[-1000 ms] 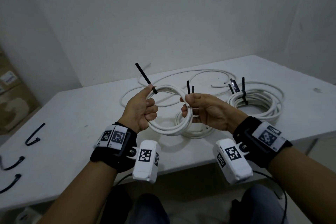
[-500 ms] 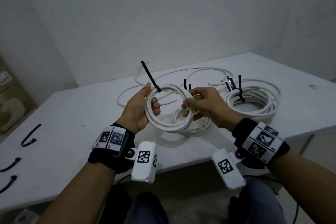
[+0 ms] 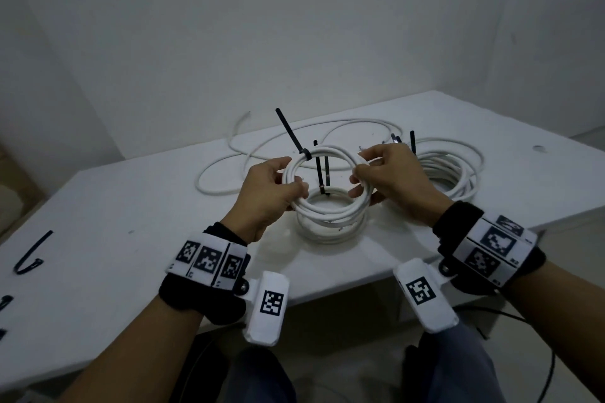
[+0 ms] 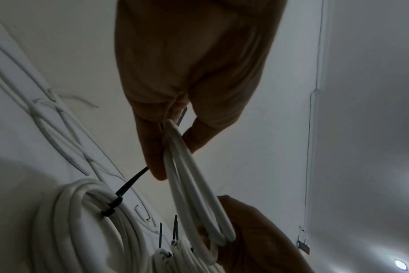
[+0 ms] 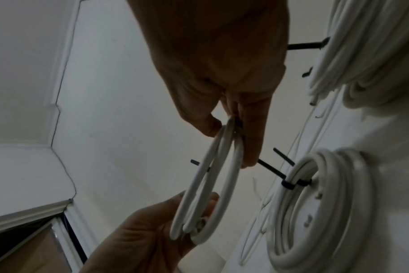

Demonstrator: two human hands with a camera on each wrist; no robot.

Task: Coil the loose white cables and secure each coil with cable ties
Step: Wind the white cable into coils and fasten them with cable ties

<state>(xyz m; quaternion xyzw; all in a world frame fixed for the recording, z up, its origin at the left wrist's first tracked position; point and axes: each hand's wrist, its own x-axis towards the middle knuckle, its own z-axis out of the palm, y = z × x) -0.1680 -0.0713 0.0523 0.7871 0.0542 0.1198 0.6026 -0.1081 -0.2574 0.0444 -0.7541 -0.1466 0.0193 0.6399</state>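
Both hands hold a small white cable coil just above the table. My left hand grips its left side and my right hand pinches its right side. A black cable tie is cinched on the coil's far left arc, with its tail sticking up. In the left wrist view my fingers pinch the coil. The right wrist view shows my fingertips pinching the same coil, with a dark bit hidden between them.
A second tied coil lies right under the held one, with two black tie tails standing up. A larger tied coil sits to the right. Loose cable runs along the back. Spare black ties lie at the far left.
The held coil has tipped from nearly upright to flatter and sits lower, over the tied coil on the table. My right hand has shifted its grip along the coil's right side.
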